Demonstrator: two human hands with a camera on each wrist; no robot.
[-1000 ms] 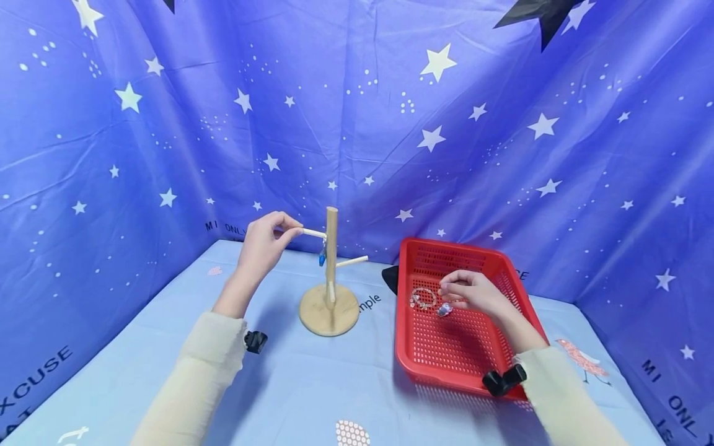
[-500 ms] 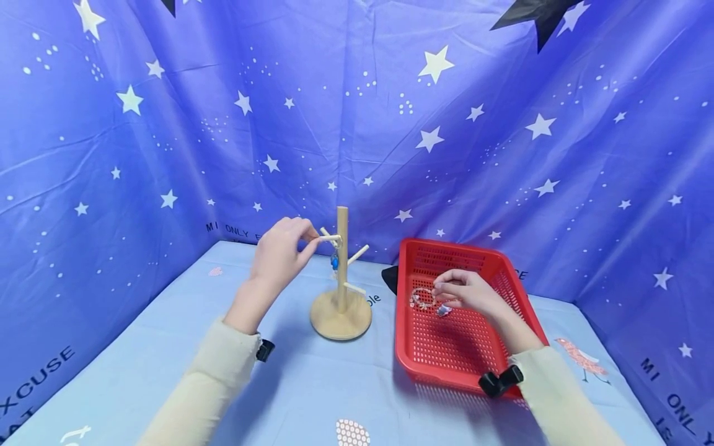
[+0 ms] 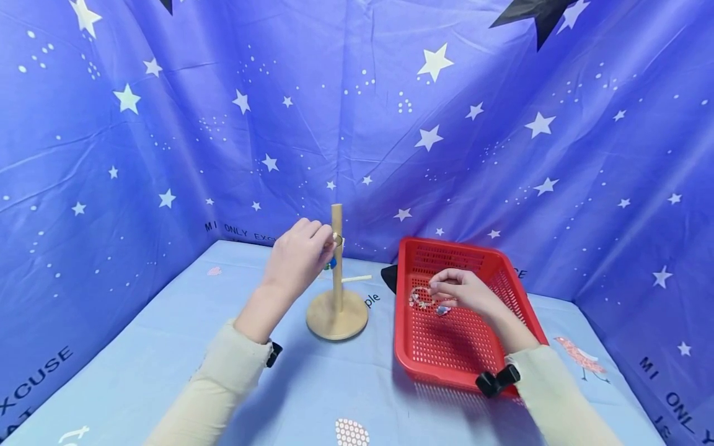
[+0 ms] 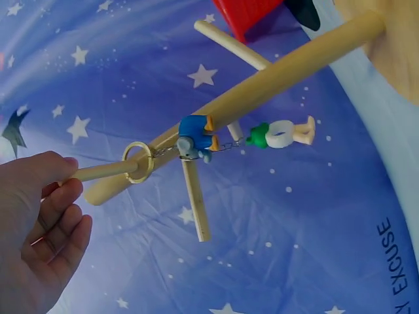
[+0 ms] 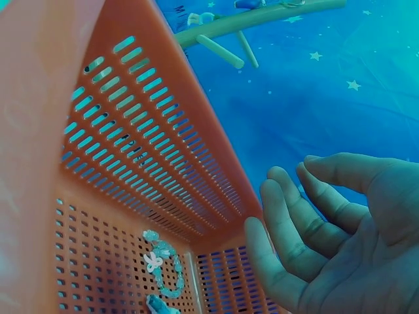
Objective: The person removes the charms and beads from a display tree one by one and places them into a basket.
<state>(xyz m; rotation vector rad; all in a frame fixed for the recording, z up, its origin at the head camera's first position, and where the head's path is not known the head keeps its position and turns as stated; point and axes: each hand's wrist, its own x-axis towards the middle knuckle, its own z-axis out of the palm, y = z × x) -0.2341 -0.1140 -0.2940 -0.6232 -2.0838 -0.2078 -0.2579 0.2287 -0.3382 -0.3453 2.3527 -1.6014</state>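
Note:
My left hand pinches the end of a wooden peg on a round-based wooden stand. From that peg hangs a keychain, its metal ring looped over the peg right by the post. Its chain carries a blue figure and a smaller green and white figure. My right hand hovers over the red basket, fingers loosely bent and holding nothing. Inside the basket lie a beaded bracelet and a small bluish charm, below the right fingers.
More pegs stick out of the post, one to the right, toward the basket. Something black lies against the basket's left side. A starry blue cloth hangs behind the light blue table cover.
The stand has turned about its post, and its pegs point in other directions. My left hand has moved right, still pinching a peg. The right hand has drifted slightly left over the basket.

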